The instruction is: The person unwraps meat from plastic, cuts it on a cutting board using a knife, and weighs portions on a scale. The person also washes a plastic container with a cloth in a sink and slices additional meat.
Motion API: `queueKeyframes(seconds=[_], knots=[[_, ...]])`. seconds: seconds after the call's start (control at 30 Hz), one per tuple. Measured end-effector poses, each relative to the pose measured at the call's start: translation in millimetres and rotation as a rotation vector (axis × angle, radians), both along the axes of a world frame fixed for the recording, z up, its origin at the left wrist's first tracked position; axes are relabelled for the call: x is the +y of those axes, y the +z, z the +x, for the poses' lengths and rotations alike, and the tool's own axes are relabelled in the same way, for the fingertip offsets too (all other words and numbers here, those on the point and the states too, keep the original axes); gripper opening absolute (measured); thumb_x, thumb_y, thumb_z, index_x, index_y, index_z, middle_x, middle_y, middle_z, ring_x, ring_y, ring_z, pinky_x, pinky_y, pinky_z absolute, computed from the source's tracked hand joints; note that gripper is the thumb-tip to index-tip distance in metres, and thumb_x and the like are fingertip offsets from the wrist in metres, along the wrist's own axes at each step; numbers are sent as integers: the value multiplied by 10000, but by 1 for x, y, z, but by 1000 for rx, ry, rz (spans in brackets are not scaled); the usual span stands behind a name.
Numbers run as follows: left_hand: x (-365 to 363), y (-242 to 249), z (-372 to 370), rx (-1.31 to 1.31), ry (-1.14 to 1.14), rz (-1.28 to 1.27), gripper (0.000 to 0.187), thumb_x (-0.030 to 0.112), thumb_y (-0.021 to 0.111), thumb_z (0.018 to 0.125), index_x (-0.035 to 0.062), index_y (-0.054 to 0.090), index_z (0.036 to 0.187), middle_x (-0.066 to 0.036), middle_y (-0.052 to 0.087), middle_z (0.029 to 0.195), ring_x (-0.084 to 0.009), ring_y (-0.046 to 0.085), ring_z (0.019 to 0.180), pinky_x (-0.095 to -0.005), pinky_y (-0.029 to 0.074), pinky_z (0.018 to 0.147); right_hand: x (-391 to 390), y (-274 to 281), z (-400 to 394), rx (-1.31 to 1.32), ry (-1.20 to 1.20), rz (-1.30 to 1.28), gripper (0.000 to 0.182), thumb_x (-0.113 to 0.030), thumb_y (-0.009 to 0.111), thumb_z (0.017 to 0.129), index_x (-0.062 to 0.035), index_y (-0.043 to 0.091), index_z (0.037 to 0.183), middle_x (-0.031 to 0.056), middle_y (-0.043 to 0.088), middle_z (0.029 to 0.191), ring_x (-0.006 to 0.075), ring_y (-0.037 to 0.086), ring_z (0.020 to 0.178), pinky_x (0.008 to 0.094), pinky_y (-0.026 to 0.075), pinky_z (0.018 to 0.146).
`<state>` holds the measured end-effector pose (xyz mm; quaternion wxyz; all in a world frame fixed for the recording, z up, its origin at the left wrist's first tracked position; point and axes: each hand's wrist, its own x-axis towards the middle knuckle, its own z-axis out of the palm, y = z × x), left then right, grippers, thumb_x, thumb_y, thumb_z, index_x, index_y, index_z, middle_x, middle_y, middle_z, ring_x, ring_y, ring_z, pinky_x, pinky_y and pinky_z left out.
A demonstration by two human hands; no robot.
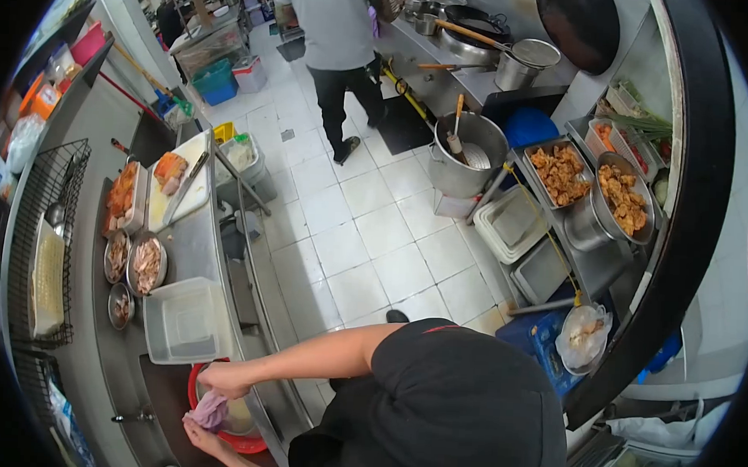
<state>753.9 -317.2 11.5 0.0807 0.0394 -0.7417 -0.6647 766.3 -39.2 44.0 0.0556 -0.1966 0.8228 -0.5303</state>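
Observation:
A wet pink-purple cloth point(209, 412) is bunched between my two hands over a red basin point(248, 443) set in the sink. My right hand point(226, 379) grips its upper end, fingers partly hidden behind the wrist and cloth. At the lower end, my left hand point(203, 437) is closed round the cloth, near the basin's rim. Cloudy liquid shows inside the basin. Just beyond it, a clear plastic tub point(188, 321) stands on the steel counter.
Metal bowls of sliced meat point(147, 264) and a cutting board point(180, 183) with a knife are along the counter. A tap point(132, 417) juts by the sink. Behind stand a large pot point(468, 175) and fried-food trays point(560, 173). Another person point(328, 31) stands near the stove.

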Motion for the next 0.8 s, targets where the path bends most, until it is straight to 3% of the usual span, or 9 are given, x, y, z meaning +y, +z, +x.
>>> queueKeyframes(seconds=[0.07, 0.17, 0.23, 0.27, 0.4, 0.47, 0.6, 0.73, 0.8], knots=[[-47, 1, -11, -77, 69, 120, 445, 365, 518, 1122, -38, 626, 1277, -131, 675, 1197, -219, 652, 1089, -367, 531, 972, -49, 19, -13, 365, -20, -178, 255, -7, 701, 720, 47, 674, 967, 252, 714, 858, 420, 726, 731, 535, 553, 620], [-138, -18, -30, -26, 47, -552, 528, 381, 484, 1122, 3, 535, 1487, -180, 613, 1424, -290, 605, 1252, -427, 472, 1090, -132, 51, -37, 492, -85, 117, 153, -191, 727, 738, -43, 757, 765, 195, 728, 747, 396, 733, 745, 519, 579, 633], [-135, 3, -5, 72, -29, 220, 481, 295, 475, 1106, -4, 556, 1474, -153, 554, 1518, -285, 576, 1343, -413, 470, 1120, -173, 67, -55, 415, 90, 308, 141, -231, 718, 749, -106, 782, 763, 166, 741, 756, 358, 736, 717, 505, 593, 630], [-149, 9, -3, 88, -118, -176, 492, 218, 515, 1064, 11, 513, 1510, -144, 506, 1563, -293, 513, 1418, -414, 443, 1158, -189, 75, -67, 467, 195, 348, 137, -230, 722, 751, -110, 785, 770, 154, 740, 745, 340, 735, 705, 502, 596, 639], [-145, 37, -11, 172, -185, -373, 753, 223, 913, 758, 14, 583, 1403, -133, 653, 1375, -208, 629, 1262, -342, 525, 1025, -237, 86, -106, 623, 392, 30, 206, -183, 731, 829, -86, 804, 996, 135, 778, 914, 306, 771, 852, 427, 608, 763], [-116, 86, -23, -47, -118, -346, 494, 237, 880, 822, 32, 677, 1224, -62, 760, 1007, -144, 718, 890, -314, 589, 830, -216, 145, -99, 383, 285, -99, 214, -188, 644, 997, -15, 756, 1055, 149, 772, 934, 274, 758, 825, 376, 579, 737], [-138, 94, -58, -75, -214, -201, 527, 223, 899, 796, 48, 653, 1229, -48, 729, 1039, -135, 681, 940, -315, 553, 875, -155, 129, -112, 230, -226, -58, 225, -169, 612, 1023, 19, 722, 967, 194, 729, 840, 284, 738, 811, 418, 559, 737], [-129, 123, -58, 103, -235, -408, 502, 159, 902, 762, 65, 634, 1176, -25, 692, 1053, -115, 657, 987, -300, 532, 899, -121, 9, -135, -277, 286, 61, 352, -157, 723, 954, 12, 638, 1251, 178, 749, 1059, 267, 716, 945, 385, 565, 864], [-120, 120, -64, -22, -241, -308, 462, 134, 901, 749, 75, 621, 1111, -26, 669, 1052, -116, 648, 981, -305, 537, 874, -165, 18, -115, -65, 305, -81, 553, -121, 793, 870, 6, 536, 1344, 173, 683, 1236, 252, 676, 1076, 364, 542, 951]])
